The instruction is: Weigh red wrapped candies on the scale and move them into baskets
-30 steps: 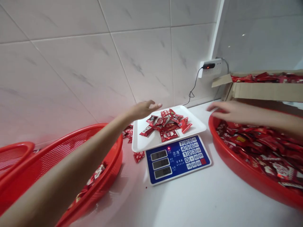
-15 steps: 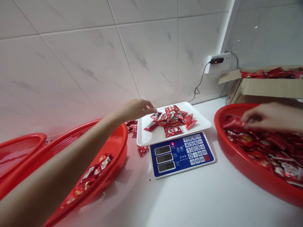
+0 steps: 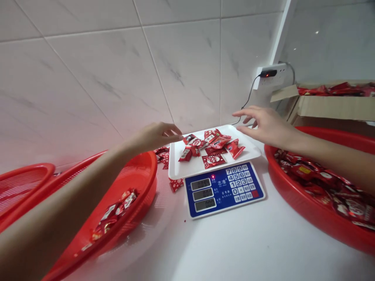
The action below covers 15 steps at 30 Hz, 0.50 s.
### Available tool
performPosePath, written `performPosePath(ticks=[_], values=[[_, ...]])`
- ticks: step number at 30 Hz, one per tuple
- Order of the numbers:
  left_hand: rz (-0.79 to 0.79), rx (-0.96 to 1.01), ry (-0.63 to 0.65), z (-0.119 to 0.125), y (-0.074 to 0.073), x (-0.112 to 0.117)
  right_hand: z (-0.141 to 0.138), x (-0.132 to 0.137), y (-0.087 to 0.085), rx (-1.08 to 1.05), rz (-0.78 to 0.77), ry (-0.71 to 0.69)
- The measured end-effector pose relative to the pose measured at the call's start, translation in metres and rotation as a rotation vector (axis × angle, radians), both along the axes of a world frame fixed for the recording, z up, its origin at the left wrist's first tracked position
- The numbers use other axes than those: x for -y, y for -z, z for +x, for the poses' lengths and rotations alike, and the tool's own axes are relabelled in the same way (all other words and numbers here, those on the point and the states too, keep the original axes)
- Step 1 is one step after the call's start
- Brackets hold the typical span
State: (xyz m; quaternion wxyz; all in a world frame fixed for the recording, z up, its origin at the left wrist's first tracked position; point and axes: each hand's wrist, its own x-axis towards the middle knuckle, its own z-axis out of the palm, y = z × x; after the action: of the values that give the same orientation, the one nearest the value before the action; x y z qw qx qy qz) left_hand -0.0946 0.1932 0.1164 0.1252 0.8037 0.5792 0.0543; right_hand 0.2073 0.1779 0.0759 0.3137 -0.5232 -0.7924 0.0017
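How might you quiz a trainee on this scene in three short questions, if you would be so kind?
1. Multiple choice: what lies on the white tray?
a) coins
b) red wrapped packets
c) pens

2. True or false: as pictured, the digital scale has its keypad to the left of its displays.

3. Fill in the blank: of the person's two hands, the ___ one is nearer the wall socket.

Key:
1. b
2. False: on the digital scale, the keypad is to the right of the displays.
3. right: the right hand is nearer.
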Motion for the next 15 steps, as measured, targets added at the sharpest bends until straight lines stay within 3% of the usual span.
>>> performPosePath(ticks=[15], values=[[-0.036, 0.006, -0.013, -0.012, 0.010, -0.001, 0.012, 0.011, 0.003, -0.028, -0.077, 0.005]])
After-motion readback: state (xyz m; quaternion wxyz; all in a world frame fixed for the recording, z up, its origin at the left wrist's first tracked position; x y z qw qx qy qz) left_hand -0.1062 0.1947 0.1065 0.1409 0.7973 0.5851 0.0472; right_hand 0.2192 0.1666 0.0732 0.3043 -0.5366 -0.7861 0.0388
